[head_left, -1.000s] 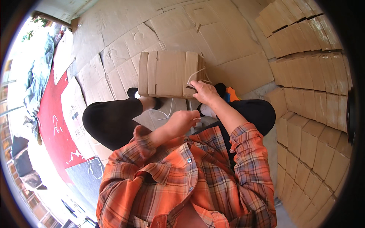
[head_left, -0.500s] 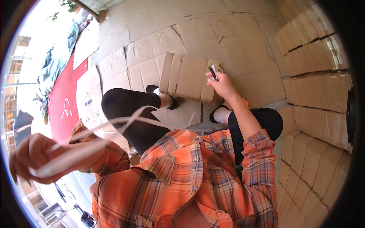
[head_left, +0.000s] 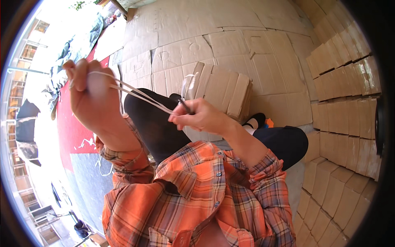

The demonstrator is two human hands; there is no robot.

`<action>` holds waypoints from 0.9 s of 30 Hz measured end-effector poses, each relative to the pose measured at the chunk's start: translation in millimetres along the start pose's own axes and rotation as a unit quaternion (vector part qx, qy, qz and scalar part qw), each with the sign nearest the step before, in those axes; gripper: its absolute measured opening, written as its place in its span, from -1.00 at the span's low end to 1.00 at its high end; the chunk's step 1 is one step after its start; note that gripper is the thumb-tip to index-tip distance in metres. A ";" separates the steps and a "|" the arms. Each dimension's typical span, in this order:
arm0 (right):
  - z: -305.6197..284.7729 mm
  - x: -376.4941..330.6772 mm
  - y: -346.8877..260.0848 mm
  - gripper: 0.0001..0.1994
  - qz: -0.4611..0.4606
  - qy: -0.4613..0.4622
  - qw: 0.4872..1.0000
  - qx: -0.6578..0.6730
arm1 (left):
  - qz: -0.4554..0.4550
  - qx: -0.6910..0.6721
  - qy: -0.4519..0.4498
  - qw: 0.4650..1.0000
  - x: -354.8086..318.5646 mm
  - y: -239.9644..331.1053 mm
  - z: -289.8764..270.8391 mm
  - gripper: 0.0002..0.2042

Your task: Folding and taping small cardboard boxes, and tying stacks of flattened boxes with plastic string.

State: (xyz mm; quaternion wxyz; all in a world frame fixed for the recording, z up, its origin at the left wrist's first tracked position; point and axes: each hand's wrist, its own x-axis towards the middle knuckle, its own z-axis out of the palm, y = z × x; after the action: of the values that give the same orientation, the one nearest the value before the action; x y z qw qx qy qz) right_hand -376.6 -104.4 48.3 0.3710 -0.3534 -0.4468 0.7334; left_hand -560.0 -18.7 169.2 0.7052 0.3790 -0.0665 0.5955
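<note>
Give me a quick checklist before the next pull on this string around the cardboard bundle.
1. Left hand grips the string: ok, strands wrap through the raised fist.
2. Right hand holds the other end: ok, it pinches the strands along with a thin dark tool.
3. String taut between hands: ok.
4. String runs to the bundle: ok, a loop shows at its left end.
5. Knot tied: cannot tell.
6. Bundle flat and squared: cannot tell, the hand and knee hide part of it.
</note>
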 end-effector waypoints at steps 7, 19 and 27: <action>-61.4 -53.4 13.2 -0.85 0.002 0.139 0.989 -0.054 | 0.074 0.095 0.092 0.989 -33.9 34.2 -95.0 -0.88; -78.6 -91.2 -30.7 -0.84 -0.094 0.322 0.933 -0.127 | 0.003 0.608 0.168 0.776 -54.5 -36.4 -64.6 -0.55; -54.7 -77.7 -49.7 -0.81 -0.123 0.181 0.970 0.108 | -0.300 0.454 -0.176 0.820 -80.3 -158.7 -22.5 -0.47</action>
State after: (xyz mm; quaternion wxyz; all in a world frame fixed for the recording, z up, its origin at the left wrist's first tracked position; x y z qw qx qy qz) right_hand -281.8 -133.6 89.2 0.5690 -0.3809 -0.3299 0.6499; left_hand -449.3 -68.9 37.3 0.5732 0.7558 0.2058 0.2406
